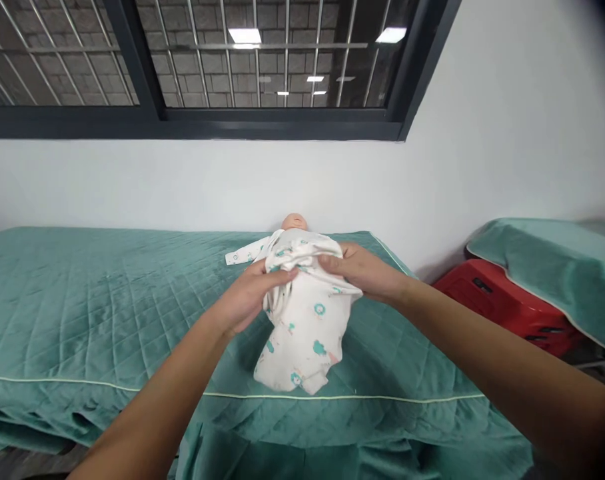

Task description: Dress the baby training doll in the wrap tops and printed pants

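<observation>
Left hand [245, 293] and right hand [360, 268] both on the white baby garment [312, 327], one at each side of its bunched upper part. Left grip pinches a gathered fold, thumb on top, fingers mostly hidden behind the fabric; right grip pinches the opposite edge, thumb across the front. Garment has teal and small animal-type prints and hangs toward the near edge of the bed [107, 293], lower end just short of the pale piping [382, 400]. Beyond it, a baby doll [295, 221] lies by the wall [182, 180], only the bare head showing past the cloth; rest of it covered. Printed sleeve [242, 254] stretches out left of the doll, flat on the bed; can't tell if it's the same piece as the held cloth. Bed has a green quilted cover. Right side: red plastic object [502, 300], partly under green fabric [557, 260]. Dark-framed window [192, 125] above, metal bars [322, 47] behind the glass.
</observation>
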Available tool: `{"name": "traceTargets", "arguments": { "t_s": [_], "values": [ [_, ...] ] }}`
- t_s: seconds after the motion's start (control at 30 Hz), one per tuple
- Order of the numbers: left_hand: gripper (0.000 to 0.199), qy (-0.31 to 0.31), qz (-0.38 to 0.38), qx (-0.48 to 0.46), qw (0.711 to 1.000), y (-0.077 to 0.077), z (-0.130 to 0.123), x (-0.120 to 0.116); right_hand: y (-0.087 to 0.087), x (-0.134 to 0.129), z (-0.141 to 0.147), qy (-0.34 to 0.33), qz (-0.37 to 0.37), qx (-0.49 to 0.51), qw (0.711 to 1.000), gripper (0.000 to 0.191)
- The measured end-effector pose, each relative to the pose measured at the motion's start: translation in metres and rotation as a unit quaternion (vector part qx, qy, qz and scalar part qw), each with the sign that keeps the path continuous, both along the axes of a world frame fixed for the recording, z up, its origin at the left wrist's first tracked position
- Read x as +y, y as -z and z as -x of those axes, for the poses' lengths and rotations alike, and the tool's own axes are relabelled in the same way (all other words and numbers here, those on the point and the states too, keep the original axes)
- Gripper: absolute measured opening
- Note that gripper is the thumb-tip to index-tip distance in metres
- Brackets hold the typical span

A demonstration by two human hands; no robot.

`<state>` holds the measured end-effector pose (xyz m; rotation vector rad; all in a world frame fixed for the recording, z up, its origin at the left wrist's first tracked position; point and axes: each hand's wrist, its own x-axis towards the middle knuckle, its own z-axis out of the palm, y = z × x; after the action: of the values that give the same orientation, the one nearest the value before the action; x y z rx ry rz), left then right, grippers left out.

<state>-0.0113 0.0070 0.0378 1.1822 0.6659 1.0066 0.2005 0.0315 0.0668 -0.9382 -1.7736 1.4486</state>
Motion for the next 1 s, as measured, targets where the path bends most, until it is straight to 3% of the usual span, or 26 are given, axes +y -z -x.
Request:
{"name": "traceTargets", "arguments": {
  "t_s": [0.1, 0.17, 0.27, 0.37, 0.43, 0.63, 0.7, 0.83, 0.93, 1.0],
  "values": [
    [0.047, -0.02, 0.003, -0.04, 0.999, 0.002, -0.006, 0.003, 0.006, 0.0, -0.001, -0.087, 0.027, -0.108, 0.99, 0.045],
    [0.049, -0.012, 0.018, -0.044, 0.999, 0.004, -0.01, 0.003, 0.01, -0.001, 0.001, -0.096, 0.044, -0.121, 0.987, 0.043],
    [0.048, 0.012, 0.034, -0.03, 0.999, 0.007, -0.011, 0.0, 0.013, 0.0, 0.005, -0.032, 0.045, -0.014, 0.998, 0.042],
    [0.043, 0.114, 0.024, 0.062, 0.991, 0.007, -0.005, -0.005, 0.013, 0.002, 0.003, 0.039, 0.056, 0.118, 0.991, 0.043],
    [0.04, 0.16, 0.02, 0.11, 0.981, 0.005, -0.002, -0.006, 0.012, 0.002, 0.0, 0.048, 0.07, 0.137, 0.987, 0.045],
    [0.045, 0.008, 0.002, 0.031, 0.999, 0.009, -0.005, 0.003, 0.017, -0.007, -0.005, -0.156, 0.052, -0.052, 0.985, 0.047],
    [0.047, 0.005, 0.013, 0.017, 1.0, 0.014, -0.006, 0.004, 0.021, -0.009, -0.002, -0.138, 0.047, -0.077, 0.986, 0.04],
    [0.052, 0.061, 0.063, 0.047, 0.995, 0.02, -0.002, -0.001, 0.032, -0.004, 0.0, -0.023, 0.068, 0.078, 0.994, 0.035],
    [0.051, 0.132, 0.066, 0.078, 0.986, 0.019, 0.003, -0.005, 0.038, -0.003, -0.002, -0.02, 0.13, 0.199, 0.971, 0.041],
    [0.05, 0.111, 0.057, 0.041, 0.991, 0.02, 0.002, -0.004, 0.042, -0.007, -0.002, -0.031, 0.173, 0.218, 0.96, 0.044]
  ]
}}
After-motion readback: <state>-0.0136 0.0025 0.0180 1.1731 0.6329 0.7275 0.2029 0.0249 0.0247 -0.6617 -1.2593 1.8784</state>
